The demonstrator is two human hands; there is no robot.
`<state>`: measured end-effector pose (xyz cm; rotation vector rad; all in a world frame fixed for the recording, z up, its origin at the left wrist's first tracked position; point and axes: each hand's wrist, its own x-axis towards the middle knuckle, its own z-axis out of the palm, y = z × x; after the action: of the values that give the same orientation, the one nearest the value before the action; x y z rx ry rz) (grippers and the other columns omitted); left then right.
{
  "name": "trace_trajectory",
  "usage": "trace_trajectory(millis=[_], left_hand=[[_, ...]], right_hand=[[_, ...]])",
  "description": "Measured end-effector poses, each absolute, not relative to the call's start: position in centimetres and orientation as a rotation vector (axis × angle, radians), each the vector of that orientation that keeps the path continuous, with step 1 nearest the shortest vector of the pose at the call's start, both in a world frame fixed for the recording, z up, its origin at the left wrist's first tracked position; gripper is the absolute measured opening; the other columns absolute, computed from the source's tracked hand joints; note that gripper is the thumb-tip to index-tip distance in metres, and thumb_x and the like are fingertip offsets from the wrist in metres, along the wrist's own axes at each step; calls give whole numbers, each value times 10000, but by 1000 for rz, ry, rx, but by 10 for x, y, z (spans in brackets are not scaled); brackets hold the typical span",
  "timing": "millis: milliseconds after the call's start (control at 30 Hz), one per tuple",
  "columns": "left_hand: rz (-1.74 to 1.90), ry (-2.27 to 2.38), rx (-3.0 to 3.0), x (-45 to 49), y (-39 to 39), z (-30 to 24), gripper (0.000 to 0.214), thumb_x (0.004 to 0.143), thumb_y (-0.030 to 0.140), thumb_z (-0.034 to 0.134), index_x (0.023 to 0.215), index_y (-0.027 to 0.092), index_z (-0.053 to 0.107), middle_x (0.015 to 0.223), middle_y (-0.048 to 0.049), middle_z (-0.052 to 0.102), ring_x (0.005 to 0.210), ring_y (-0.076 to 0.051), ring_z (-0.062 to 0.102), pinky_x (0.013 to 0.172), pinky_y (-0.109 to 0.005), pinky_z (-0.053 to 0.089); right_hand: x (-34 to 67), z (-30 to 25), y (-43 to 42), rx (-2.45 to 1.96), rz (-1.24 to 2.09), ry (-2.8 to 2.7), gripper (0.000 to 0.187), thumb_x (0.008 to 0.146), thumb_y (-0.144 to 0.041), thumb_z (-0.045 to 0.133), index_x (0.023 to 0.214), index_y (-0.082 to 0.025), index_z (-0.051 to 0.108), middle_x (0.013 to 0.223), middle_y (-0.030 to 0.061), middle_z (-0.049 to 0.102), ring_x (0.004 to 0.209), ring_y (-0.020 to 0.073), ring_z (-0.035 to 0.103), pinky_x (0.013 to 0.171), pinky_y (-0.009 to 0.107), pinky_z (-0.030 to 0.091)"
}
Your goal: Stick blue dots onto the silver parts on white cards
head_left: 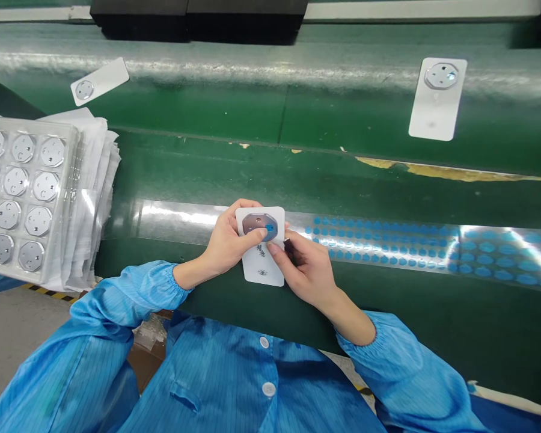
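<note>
White card (pixel 262 263) gripped in left hand (pixel 224 242); right hand (pixel 312 267) pinching its edge.

The white card (pixel 252 273) hides most of the fingers (pixel 246 203) of the left hand (pixel 225 242) from us, and its thumb covers part of the octagonal plate (pixel 256 221). The right hand (pixel 314 270) curls some fingers out of our sight; a dark object (pixel 287 243) there is too small for us to identify. Nor can we read the card's tiny print. Our view's left edge cuts off the clear tray (pixel 63 186), the right edge the dotted strip (pixel 388 245), the top edge the black boxes (pixel 139 19).
</note>
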<state>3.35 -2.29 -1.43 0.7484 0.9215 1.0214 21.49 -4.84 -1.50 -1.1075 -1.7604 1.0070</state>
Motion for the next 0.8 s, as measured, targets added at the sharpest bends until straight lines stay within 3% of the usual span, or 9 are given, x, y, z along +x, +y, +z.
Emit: trace_trajectory(millis=[267, 567, 700, 800], left_hand=[[1141, 929, 624, 28, -5, -9, 481, 813, 362, 902, 1140, 217, 581, 1050, -63, 806, 962, -250, 796, 865, -388, 648], [1238, 1097, 668, 13, 5, -15, 829, 738, 339, 943, 1435, 259, 502, 929, -24, 800, 787, -217, 780, 716, -328, 647], [1258, 1059, 749, 16, 12, -20, 967, 780, 441, 903, 1562, 234, 372, 983, -46, 795, 870, -203, 771, 770, -296, 623], [1248, 1009, 880, 19, 13, -23, 919, 859, 526, 812, 1578, 224, 324, 1142, -100, 770, 970, -202, 737, 783, -297, 609]], right_hand=[[216, -14, -46, -1183, 1117, -1720, 114, 1047, -268, 607, 956, -210, 644, 721, -14, 597, 572, 124, 495, 528, 275, 405], [209, 0, -43, -1151, 1184, -1790, 204, 1054, -417, 603, 923, -262, 627, 679, -32, 526, 566, 153, 488, 535, 296, 456], [219, 4, -28, -1172, 1173, -1724, 330, 1058, -453, 600, 808, -238, 583, 667, -30, 563, 560, 146, 523, 497, 262, 443], [234, 8, 10, -1247, 1081, -1561, 377, 1036, -519, 615, 814, -217, 579, 682, -16, 575, 576, 139, 524, 514, 253, 438]])
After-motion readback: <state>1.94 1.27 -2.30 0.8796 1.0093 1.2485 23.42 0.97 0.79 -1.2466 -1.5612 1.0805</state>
